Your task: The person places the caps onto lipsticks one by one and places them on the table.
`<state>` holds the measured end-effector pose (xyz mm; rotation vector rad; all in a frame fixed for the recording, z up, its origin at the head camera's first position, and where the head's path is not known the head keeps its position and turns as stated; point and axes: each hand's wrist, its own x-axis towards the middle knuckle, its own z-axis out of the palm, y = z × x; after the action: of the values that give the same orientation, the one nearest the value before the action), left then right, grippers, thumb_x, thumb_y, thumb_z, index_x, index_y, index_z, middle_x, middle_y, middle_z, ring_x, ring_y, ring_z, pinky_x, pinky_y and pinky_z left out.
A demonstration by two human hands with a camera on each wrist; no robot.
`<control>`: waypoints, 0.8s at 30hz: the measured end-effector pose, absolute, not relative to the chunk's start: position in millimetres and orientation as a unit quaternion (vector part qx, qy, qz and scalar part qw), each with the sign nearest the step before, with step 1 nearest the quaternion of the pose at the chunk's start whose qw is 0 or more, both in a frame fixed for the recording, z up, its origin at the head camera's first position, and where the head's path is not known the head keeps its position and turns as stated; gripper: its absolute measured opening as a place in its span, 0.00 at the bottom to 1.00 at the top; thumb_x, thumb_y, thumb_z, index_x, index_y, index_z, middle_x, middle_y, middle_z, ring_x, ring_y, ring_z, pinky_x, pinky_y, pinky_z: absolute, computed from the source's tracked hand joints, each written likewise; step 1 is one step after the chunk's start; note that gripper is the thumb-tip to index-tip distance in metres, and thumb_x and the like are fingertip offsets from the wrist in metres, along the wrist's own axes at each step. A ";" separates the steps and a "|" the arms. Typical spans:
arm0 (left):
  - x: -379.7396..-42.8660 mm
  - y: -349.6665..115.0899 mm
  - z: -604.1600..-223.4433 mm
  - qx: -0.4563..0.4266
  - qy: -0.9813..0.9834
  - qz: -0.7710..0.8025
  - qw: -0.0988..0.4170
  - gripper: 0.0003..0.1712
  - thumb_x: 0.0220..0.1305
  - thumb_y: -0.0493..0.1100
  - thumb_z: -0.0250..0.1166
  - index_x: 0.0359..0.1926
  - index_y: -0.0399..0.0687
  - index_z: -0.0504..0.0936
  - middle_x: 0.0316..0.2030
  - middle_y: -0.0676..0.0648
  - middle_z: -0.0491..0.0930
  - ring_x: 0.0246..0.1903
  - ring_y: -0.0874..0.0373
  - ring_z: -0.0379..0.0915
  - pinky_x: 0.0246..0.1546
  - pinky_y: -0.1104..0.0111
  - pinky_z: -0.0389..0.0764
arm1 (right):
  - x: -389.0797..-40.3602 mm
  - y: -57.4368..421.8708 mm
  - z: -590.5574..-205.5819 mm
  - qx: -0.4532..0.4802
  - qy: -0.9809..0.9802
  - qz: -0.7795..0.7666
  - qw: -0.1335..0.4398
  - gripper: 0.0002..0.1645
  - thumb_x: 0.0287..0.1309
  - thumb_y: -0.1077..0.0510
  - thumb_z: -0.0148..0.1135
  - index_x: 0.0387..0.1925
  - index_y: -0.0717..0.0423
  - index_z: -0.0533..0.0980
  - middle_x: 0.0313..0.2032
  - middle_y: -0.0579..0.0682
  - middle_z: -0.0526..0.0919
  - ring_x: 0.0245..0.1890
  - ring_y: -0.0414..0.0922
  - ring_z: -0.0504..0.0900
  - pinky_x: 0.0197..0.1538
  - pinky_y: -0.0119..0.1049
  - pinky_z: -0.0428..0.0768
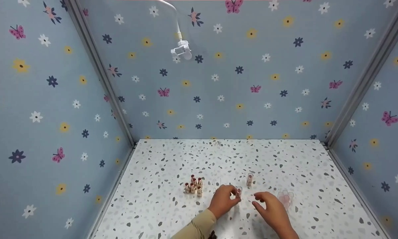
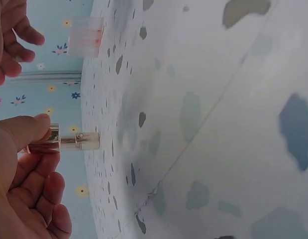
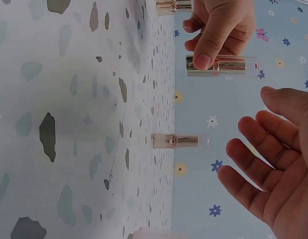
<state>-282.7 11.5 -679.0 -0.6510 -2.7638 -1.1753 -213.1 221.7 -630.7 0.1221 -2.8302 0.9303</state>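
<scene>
My left hand (image 1: 223, 200) pinches a lipstick (image 3: 231, 66) upright between thumb and fingers, above the table. Its gold base and clear cap show in the right wrist view. To the right of it is my right hand (image 1: 272, 211), holding nothing, its fingers apart and slightly bent; the right wrist view has them just beyond the capped end. A second lipstick (image 1: 249, 179) with a clear top stands farther back on the table. Left of my left hand, several uncapped lipsticks (image 1: 192, 188) with reddish tips stand in a group.
Beside my right hand stands a cluster of clear pinkish tubes (image 1: 286, 198). The speckled white table (image 1: 159, 159) meets flower-patterned walls (image 1: 219, 76) at the back and both sides. A white bendy arm with a clamp (image 1: 182, 49) hangs before the back wall.
</scene>
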 end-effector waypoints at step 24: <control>-357.8 32.8 -702.8 -0.112 -0.909 -0.401 0.028 0.08 0.61 0.47 0.74 0.34 0.57 0.81 0.30 0.59 0.81 0.29 0.65 0.72 0.37 0.65 0.75 | -208.5 233.9 -634.9 0.018 -0.938 0.338 0.079 0.09 0.63 0.55 0.71 0.45 0.47 0.84 0.39 0.40 0.86 0.41 0.42 0.82 0.48 0.46 0.81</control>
<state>-357.8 32.8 -702.8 -0.3449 -2.8062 -1.2378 -208.5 233.9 -634.9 0.0535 -2.8052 1.0119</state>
